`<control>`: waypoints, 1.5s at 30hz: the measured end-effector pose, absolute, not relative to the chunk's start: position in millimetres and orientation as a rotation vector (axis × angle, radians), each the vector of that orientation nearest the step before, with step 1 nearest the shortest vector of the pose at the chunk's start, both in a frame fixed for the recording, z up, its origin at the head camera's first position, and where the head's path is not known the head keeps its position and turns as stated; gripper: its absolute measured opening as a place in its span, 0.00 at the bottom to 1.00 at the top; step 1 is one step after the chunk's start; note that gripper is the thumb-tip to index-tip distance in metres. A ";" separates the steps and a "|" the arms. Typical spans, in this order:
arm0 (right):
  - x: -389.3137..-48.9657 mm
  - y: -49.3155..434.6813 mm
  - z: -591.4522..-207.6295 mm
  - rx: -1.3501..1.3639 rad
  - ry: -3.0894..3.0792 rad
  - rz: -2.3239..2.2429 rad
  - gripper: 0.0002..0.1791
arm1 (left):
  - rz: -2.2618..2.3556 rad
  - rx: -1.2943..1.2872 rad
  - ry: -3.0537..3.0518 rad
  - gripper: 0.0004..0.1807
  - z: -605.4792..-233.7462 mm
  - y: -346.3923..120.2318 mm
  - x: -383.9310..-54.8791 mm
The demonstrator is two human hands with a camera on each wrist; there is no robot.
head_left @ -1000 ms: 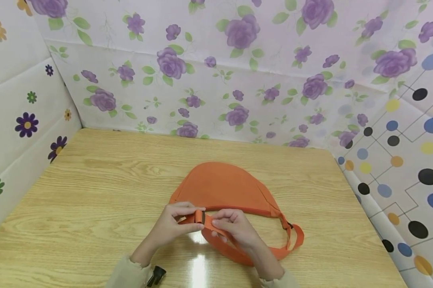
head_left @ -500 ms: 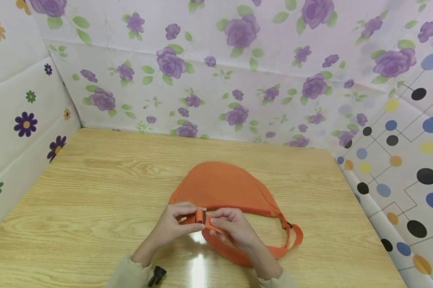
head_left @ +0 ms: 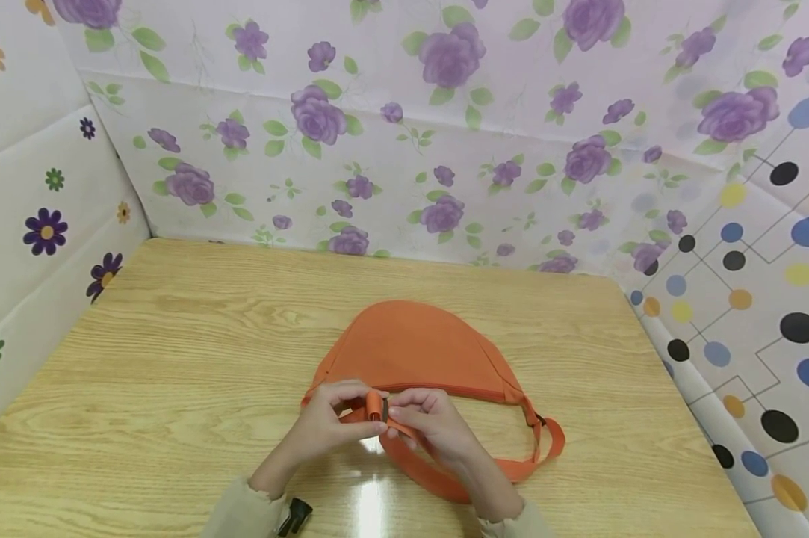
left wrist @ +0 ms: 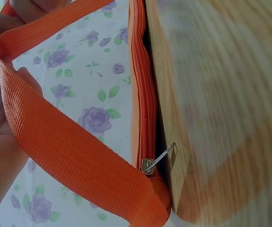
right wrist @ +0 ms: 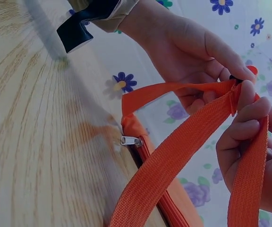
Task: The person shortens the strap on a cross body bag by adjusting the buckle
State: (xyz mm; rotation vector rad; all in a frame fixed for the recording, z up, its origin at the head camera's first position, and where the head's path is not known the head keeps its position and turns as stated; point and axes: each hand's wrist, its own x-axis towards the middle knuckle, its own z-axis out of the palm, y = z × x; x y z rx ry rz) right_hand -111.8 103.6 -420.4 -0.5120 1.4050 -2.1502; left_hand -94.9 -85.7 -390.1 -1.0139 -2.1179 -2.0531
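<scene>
An orange waist bag (head_left: 411,347) lies flat on the table, its zipper edge towards me and its orange strap (head_left: 438,478) looped in front. My left hand (head_left: 320,422) pinches the dark strap slider (head_left: 385,409), where a fold of webbing stands up. Close beside it, my right hand (head_left: 438,426) pinches the strap between thumb and fingers. In the right wrist view, both hands meet at the slider and the webbing (right wrist: 174,156) hangs down from them. A metal zipper pull (left wrist: 148,165) shows at the bag's end in the left wrist view. Fingers partly hide the slider.
The wood-grain table (head_left: 196,336) extends around the bag. Flower-patterned cloth (head_left: 391,149) stands along the back and left, and dotted cloth (head_left: 747,336) along the right. A black clip-like piece (head_left: 296,515) is beside my left cuff.
The fold of webbing at the slider has tipped and turned slightly, and the right fingers have closed in on the slider. The bag's left end has shifted a little to the left.
</scene>
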 end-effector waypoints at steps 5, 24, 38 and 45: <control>-111.3 103.6 -418.9 -0.516 1.408 -2.146 0.09 | -2.037 -0.998 -2.130 0.07 -390.8 -85.5 -95.0; -112.6 113.7 -421.6 -0.531 1.391 -2.134 0.10 | -1.971 -0.920 -2.168 0.09 -382.8 -87.2 -92.0; -110.4 128.0 -428.7 -0.511 1.487 -2.082 0.08 | -1.987 -0.907 -2.156 0.12 -410.5 -95.4 -102.8; -112.2 125.1 -430.2 -0.572 1.515 -2.070 0.11 | -2.086 -0.879 -2.191 0.16 -411.2 -95.5 -102.3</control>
